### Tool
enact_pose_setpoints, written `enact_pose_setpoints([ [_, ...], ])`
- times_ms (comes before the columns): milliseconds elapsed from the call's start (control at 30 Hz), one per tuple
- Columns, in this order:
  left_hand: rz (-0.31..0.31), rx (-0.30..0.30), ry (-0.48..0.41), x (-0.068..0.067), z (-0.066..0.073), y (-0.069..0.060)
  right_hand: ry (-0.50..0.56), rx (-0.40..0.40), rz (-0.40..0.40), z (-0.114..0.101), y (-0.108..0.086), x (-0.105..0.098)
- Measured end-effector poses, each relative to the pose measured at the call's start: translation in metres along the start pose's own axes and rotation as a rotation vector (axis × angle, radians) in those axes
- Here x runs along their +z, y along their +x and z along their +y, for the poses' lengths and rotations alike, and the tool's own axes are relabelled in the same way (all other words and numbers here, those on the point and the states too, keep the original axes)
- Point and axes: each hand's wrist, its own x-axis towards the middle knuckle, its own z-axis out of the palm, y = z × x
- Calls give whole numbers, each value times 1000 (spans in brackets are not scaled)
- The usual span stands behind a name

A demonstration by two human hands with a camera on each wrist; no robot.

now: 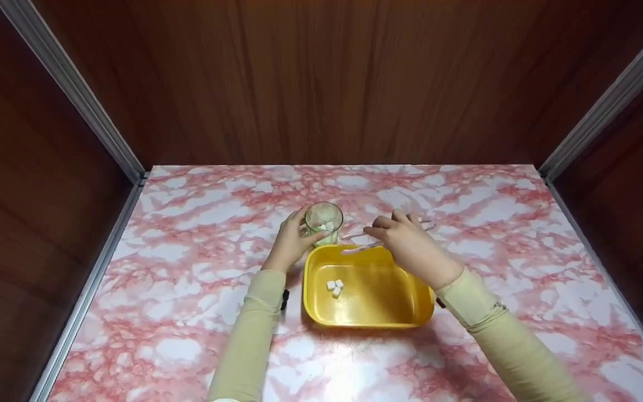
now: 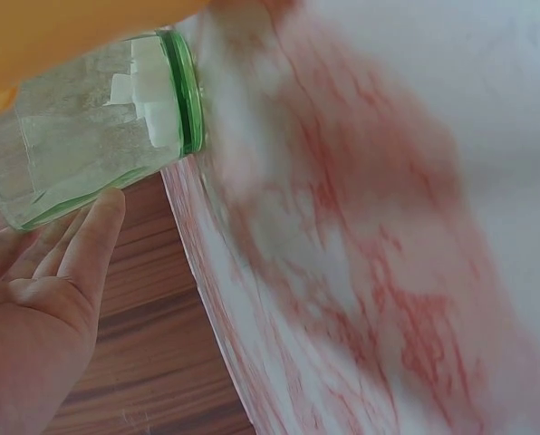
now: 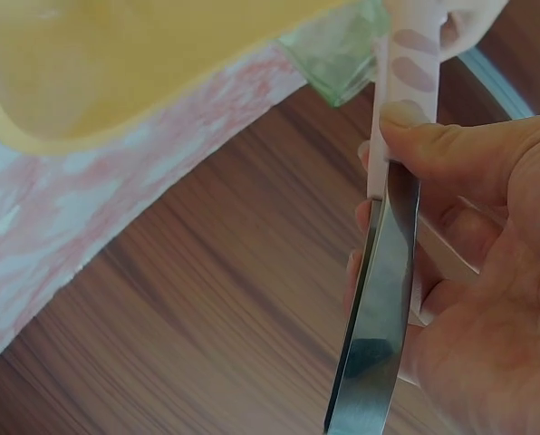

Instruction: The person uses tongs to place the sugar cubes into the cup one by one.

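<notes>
A clear green-tinted glass (image 1: 324, 215) stands just behind the yellow container (image 1: 369, 325), with white cubes at its bottom. My left hand (image 1: 292, 239) grips it from the left, thumb across the near side; the left wrist view shows fingers against the glass (image 2: 80, 136). Tongs (image 1: 361, 248) with pale pink arms lie in my right hand (image 1: 413, 245), above the container's back rim. Seen from the right wrist, my thumb and fingers pinch the tongs (image 3: 401, 118) near where pink meets metal. Three white cubes (image 1: 331, 285) lie together in the container's left part.
The container and glass stand on a red and white marbled tabletop (image 1: 187, 251). Dark wooden panels (image 1: 327, 84) rise behind and at both sides, with metal strips (image 1: 76, 89) along their corners.
</notes>
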Motion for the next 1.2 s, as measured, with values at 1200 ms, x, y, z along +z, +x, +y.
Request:
enact_pose_setpoints([
  [1200,-3,23,25,-1,-1,-1,19,-60,-123,-22,-17,35],
])
